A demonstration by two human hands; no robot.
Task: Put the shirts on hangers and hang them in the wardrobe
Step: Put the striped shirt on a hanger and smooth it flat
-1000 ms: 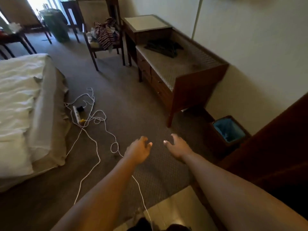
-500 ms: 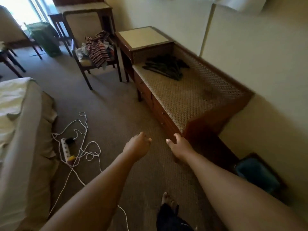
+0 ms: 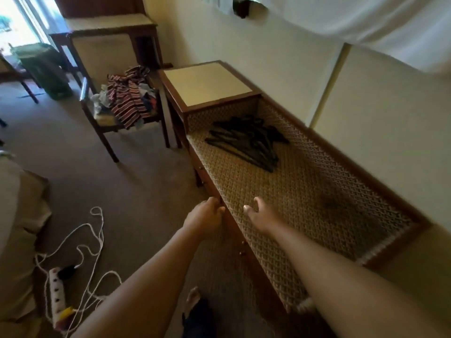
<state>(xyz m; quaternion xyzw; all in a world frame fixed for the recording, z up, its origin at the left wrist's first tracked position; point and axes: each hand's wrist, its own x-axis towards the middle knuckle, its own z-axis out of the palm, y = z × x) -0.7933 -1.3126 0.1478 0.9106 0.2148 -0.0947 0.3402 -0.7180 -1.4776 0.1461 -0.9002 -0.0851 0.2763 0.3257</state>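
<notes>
So from where I'm standing, both arms are stretched out ahead with nothing in them: the left hand [image 3: 203, 217] has its fingers loosely curled around nothing, hanging just off the front edge of the long woven-cane tabletop [image 3: 305, 203], and the right hand [image 3: 260, 215] is relaxed and open over the cane itself. Makes sense, since the pile of dark hangers [image 3: 246, 140] sits further along that surface, near the raised cream-topped wooden side cabinet [image 3: 207, 85], so my guess is a hanger gets grabbed first. The heap of striped and mixed shirts [image 3: 128, 101] is dumped on the seat of the wooden armchair [image 3: 102, 54] just beside that cabinet, well apart from both hands. No wardrobe in sight. Also a white power strip with tangled cable [image 3: 57, 292] lies on the carpet by the bed, a possible tripping hazard.
</notes>
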